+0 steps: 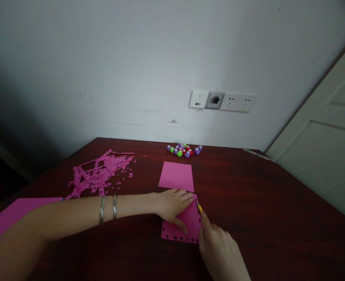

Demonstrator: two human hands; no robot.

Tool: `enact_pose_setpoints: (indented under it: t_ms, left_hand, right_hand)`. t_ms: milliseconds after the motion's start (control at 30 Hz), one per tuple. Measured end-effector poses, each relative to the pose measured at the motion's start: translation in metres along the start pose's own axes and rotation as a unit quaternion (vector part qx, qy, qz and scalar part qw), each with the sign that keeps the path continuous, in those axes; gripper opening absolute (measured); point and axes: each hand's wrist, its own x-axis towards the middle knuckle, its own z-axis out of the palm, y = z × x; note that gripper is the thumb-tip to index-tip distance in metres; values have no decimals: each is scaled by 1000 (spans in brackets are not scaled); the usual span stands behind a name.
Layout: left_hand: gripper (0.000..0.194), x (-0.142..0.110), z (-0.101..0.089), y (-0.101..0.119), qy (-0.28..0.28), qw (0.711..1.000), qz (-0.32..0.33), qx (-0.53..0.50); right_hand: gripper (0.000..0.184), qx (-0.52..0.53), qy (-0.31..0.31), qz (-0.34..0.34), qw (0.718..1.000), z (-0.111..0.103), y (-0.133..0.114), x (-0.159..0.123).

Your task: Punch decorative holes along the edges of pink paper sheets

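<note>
A pink sheet of paper (190,218) with small dark punched shapes along its edges lies on the dark red table. My left hand (174,207) is spread flat on this sheet, fingers apart, pressing it down. In my right hand (219,246) is a utility knife (200,207) with a yellow part, its tip at the sheet's right edge near the upper corner. The right fingers are wrapped round the knife and hide most of its handle. Just beyond the punched sheet lies a plain pink square of paper (176,175).
Pink paper strips and scraps (99,173) are heaped at the left. A larger pink sheet (17,214) lies partly under my left arm. Several small colourful craft punches (181,150) stand near the wall. A thin ruler-like strip (258,155) lies at the back right edge.
</note>
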Motion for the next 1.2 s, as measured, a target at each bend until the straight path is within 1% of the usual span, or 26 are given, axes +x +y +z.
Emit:
enact_pose_setpoints:
  t_ms: [233,367,567,867,1000,1200]
  left_hand:
    - [85,0,2,-1,17,1000,7,21]
    - [83,0,2,1,13,1000,3,28]
    - [83,1,5,0,10,999,2,33]
    - [86,0,4,-1,16,999,-1,29]
    - [87,0,4,-1,5,1000,-2,13]
    - [88,0,2,0,-2,1000,-14,-11]
  right_hand:
    - [45,-6,21,6,1000,12,0,-10]
    - [46,-8,21,6,1000,9,-2,-16]
    - [47,0,-2,15,1000,7,-6,-19]
    - [48,12,15,23,1000,13,-5,-27]
    - [46,9,13,22,1000,14,-4,-31]
    - [51,12,3,32,999,13,-6,-37]
